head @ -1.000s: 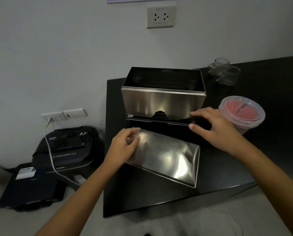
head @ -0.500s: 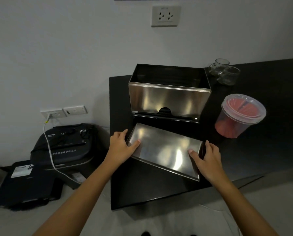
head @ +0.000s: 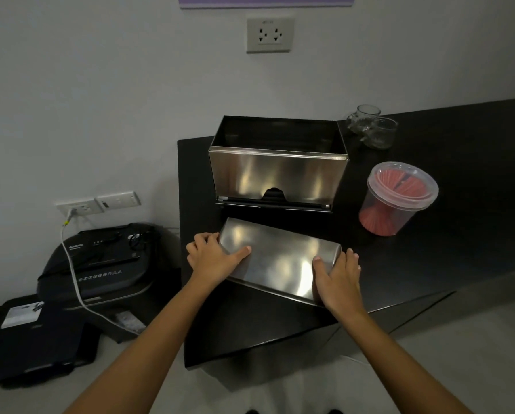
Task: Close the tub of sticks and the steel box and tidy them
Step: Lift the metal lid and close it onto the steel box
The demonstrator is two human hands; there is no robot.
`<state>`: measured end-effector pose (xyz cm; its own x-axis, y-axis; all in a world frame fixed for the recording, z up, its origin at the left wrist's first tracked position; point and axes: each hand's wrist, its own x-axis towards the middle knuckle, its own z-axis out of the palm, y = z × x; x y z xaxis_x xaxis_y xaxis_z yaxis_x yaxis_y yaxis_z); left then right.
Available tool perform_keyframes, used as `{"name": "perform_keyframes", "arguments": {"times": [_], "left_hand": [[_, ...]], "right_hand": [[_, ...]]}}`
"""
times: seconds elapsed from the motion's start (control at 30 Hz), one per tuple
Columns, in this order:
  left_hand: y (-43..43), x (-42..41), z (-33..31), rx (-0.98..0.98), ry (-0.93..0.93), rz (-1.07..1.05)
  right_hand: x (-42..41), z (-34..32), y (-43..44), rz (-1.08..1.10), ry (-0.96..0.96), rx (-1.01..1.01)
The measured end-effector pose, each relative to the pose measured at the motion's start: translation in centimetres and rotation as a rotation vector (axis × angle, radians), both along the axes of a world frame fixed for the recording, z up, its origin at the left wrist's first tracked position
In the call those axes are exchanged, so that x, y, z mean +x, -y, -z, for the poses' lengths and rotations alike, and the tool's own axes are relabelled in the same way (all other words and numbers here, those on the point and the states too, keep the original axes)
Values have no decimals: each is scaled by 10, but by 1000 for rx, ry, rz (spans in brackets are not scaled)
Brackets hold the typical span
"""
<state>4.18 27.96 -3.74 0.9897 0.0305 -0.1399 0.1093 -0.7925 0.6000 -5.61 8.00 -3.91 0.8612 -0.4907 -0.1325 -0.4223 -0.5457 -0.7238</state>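
Gripping the steel lid (head: 280, 259) by its two short ends, the person's hands were closed around it: the left hand (head: 213, 258) wrapped the far-left end with its thumb laid across the shiny top, and the right hand (head: 338, 277) clasped the near-right end, thumb on top and fingers down the side. The lid lay askew on the black tabletop (head: 447, 234), its left end nearer the steel box (head: 277, 165) than its right; whether it was resting on the surface or lifted a little I could not tell. Just behind the lid stood the steel box, upright and open at the top, its dark inside showing, with a small black notch at the middle of its lower front edge. To the right of the box, and apart from it, sat the tub of sticks (head: 398, 198), a clear round tub with its clear lid on and red sticks packed inside. Behind the tub, near the right rear corner of the box, stood two glass cups (head: 373, 127) close together. On the wall above the box was a white socket (head: 269, 34). Left of the box, down on the floor, sat a black shredder (head: 101, 261) with a white cable (head: 74, 276) running up to a wall outlet (head: 77, 206).
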Motion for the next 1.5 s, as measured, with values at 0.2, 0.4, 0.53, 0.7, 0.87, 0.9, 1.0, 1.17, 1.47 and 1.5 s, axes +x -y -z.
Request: {"name": "perform_keyframes", "arguments": {"times": [0.2,0.4,0.53,0.7,0.87,0.9,1.0,1.17,1.47,1.5], "left_hand": [[-1,-2,0,-50,10,-30],[-6,-1,-3,-198,35,-50],[-13,-4,-9,-438,90,-27],[-26,-13,-17,-649,42,-47],[-49,-20,-33,-677,83,-55],[-52,-20,-38,-679,100,-59],[-59,-19,-58,-671,165,-69],[-61,-2,-89,-715,223,-24],[-33,47,-124,-729,357,4],[-29,52,-126,-721,369,-32]], "right_hand": [[5,-2,-6,74,79,148],[6,-7,-3,97,227,213],[10,-13,6,99,251,285],[10,-24,4,78,373,342],[18,-46,-3,1,524,347],[20,-52,-5,-24,551,344],[28,-72,-8,-91,617,331],[40,-104,-2,-117,659,302],[65,-148,32,-64,588,325],[71,-151,35,-57,589,325]]}}
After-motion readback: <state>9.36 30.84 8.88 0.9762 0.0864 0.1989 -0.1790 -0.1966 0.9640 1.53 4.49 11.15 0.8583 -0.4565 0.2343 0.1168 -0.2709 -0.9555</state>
